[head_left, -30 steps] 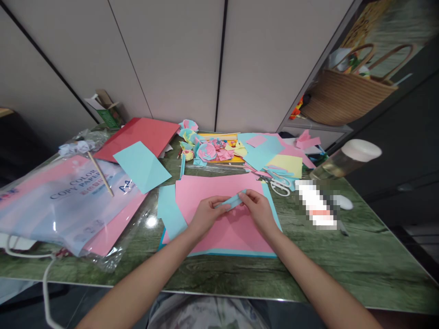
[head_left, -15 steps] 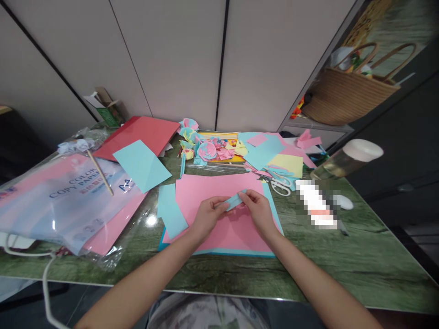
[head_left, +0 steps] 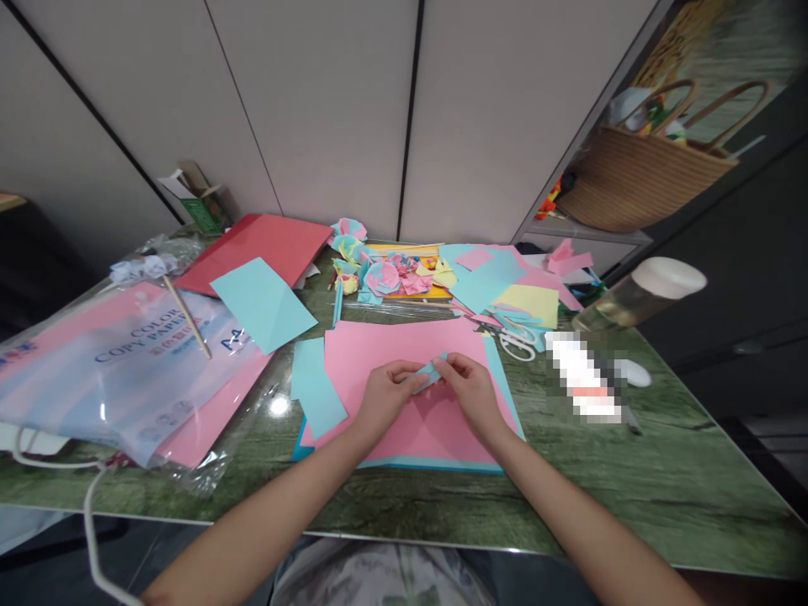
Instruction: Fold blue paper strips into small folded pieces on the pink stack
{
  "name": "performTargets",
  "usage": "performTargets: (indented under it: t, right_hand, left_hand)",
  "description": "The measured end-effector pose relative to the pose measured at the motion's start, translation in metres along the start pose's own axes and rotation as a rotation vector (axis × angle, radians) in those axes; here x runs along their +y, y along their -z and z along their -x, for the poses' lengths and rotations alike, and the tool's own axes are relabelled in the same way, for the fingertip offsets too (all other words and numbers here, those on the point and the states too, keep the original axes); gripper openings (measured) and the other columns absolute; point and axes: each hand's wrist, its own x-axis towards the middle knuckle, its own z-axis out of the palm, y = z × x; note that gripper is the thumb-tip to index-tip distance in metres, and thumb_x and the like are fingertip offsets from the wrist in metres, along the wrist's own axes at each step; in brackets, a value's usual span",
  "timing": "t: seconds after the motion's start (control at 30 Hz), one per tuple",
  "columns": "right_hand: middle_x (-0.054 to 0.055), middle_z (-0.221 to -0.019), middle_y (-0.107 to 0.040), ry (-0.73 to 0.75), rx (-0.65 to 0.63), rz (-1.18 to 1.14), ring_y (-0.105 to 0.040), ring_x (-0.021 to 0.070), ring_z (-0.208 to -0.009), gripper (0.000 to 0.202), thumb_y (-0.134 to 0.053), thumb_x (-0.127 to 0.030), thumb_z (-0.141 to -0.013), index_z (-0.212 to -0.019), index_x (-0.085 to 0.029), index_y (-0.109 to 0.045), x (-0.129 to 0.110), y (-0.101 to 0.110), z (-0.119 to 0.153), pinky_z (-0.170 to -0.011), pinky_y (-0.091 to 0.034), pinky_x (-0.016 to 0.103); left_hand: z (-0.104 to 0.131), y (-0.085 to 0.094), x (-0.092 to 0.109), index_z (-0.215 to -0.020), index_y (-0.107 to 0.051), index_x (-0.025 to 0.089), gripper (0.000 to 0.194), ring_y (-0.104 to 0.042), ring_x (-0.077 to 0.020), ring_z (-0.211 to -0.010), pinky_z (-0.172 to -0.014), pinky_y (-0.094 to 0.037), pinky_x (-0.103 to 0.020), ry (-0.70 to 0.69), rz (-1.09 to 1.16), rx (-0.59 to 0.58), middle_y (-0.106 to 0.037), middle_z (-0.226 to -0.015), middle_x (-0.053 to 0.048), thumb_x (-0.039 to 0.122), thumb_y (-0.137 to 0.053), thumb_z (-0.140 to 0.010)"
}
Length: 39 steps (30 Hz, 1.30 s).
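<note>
Between my hands is a narrow folded strip of light blue paper (head_left: 431, 371), held above a large pink sheet (head_left: 404, 341). My left hand (head_left: 386, 396) is closed on the strip's left end, thumb on the near side. My right hand (head_left: 470, 389) pinches its right end between thumb and fingers. Parts of the strip are hidden under the fingertips. Beneath the pink sheet, edges of blue sheets show. A light blue paper piece (head_left: 317, 387) lies at the pink sheet's left edge.
White-handled scissors (head_left: 518, 342) lie right of the pink sheet. Behind are crumpled paper flowers (head_left: 382, 278) and paper scraps (head_left: 486, 282). A plastic copy paper pack (head_left: 145, 353) and red folder (head_left: 265, 244) are left. A white-lidded bottle (head_left: 637, 295) stands right.
My right hand has shifted slightly left along the strip, so less of the strip shows between my hands. Both hands keep hold of it.
</note>
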Motion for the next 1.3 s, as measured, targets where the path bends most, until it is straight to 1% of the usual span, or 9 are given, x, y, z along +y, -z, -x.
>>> performTargets:
  t: [0.07,0.2,0.27,0.43,0.6,0.73,0.87,1.07,1.3]
  right_hand:
    - [-0.003,-0.06,-0.05,-0.001,-0.016,-0.019,-0.048,0.0115,-0.058,0.021,-0.051,-0.037,-0.075,-0.066,-0.019,-0.052,0.0,0.0,0.0,-0.057,-0.037,0.023]
    - [-0.002,-0.067,-0.055,-0.002,-0.041,-0.002,-0.05,0.0126,-0.064,0.018,-0.057,-0.036,-0.07,-0.07,-0.018,-0.054,0.005,-0.001,0.0,-0.06,-0.039,0.024]
    - [-0.001,-0.065,-0.055,-0.012,-0.054,-0.017,-0.05,0.0127,-0.062,0.018,-0.059,-0.035,-0.07,-0.068,-0.018,-0.054,0.007,-0.001,0.0,-0.06,-0.039,0.025]
    - [-0.002,-0.059,-0.055,-0.033,-0.114,-0.151,-0.051,0.0131,-0.058,0.017,-0.058,-0.033,-0.071,-0.063,-0.018,-0.052,0.008,0.001,0.0,-0.059,-0.039,0.026]
    - [-0.003,-0.053,-0.047,-0.009,-0.047,-0.093,-0.044,0.0108,-0.054,0.024,-0.058,-0.034,-0.07,-0.055,-0.018,-0.05,0.006,0.003,-0.001,-0.054,-0.033,0.024]
    - [-0.004,-0.053,-0.044,-0.004,-0.031,-0.109,-0.041,0.0104,-0.054,0.024,-0.058,-0.034,-0.07,-0.054,-0.018,-0.048,0.006,0.003,-0.001,-0.054,-0.032,0.024]
    - [-0.004,-0.054,-0.042,-0.001,-0.002,-0.149,-0.039,0.01,-0.055,0.025,-0.058,-0.033,-0.07,-0.054,-0.018,-0.046,0.009,0.005,-0.003,-0.054,-0.031,0.023]
    - [-0.004,-0.055,-0.039,0.0,0.057,-0.142,-0.035,0.0094,-0.054,0.026,-0.059,-0.035,-0.07,-0.055,-0.018,-0.045,0.013,0.009,-0.006,-0.052,-0.028,0.023]
    - [-0.004,-0.054,-0.04,0.006,0.065,-0.118,-0.035,0.0093,-0.053,0.027,-0.059,-0.036,-0.069,-0.054,-0.018,-0.046,0.012,0.01,-0.007,-0.052,-0.027,0.023]
  left_hand:
    - [0.001,0.0,0.0,-0.085,-0.062,0.013,0.03,-0.06,-0.0158,-0.068,-0.069,-0.046,-0.028,-0.014,0.017,-0.003,-0.067,-0.076,-0.006,0.035,-0.064,-0.064]
    - [0.001,0.001,0.0,-0.084,-0.062,0.011,0.029,-0.06,-0.015,-0.063,-0.066,-0.046,-0.028,-0.033,0.001,0.006,-0.066,-0.073,-0.006,0.034,-0.063,-0.066]
    - [0.001,0.0,0.0,-0.083,-0.061,0.011,0.028,-0.06,-0.0153,-0.063,-0.066,-0.046,-0.028,-0.039,-0.006,0.004,-0.066,-0.071,-0.006,0.034,-0.063,-0.066]
    - [0.001,0.0,0.0,-0.081,-0.062,0.011,0.027,-0.061,-0.0166,-0.066,-0.068,-0.046,-0.029,-0.044,0.022,-0.014,-0.066,-0.071,-0.006,0.033,-0.064,-0.065]
    - [0.002,0.001,0.0,-0.079,-0.062,0.014,0.024,-0.06,-0.0137,-0.063,-0.059,-0.044,-0.023,0.002,0.018,0.011,-0.067,-0.07,-0.004,0.031,-0.066,-0.063]
    - [0.002,0.002,-0.002,-0.08,-0.062,0.014,0.024,-0.06,-0.0136,-0.065,-0.056,-0.041,-0.02,0.017,-0.01,0.006,-0.067,-0.071,-0.004,0.031,-0.066,-0.064]
    - [0.0,0.001,-0.001,-0.089,-0.061,0.014,0.031,-0.061,-0.0152,-0.069,-0.062,-0.044,-0.024,0.026,0.02,-0.024,-0.066,-0.077,-0.005,0.032,-0.065,-0.064]
    - [-0.002,0.001,0.003,-0.097,-0.058,0.015,0.042,-0.062,-0.0161,-0.073,-0.069,-0.046,-0.027,0.049,0.049,0.011,-0.065,-0.089,-0.007,0.031,-0.069,-0.06]
    - [-0.002,0.001,0.004,-0.094,-0.061,0.014,0.037,-0.062,-0.0155,-0.073,-0.069,-0.045,-0.026,0.131,0.154,-0.047,-0.067,-0.081,-0.006,0.03,-0.068,-0.061]
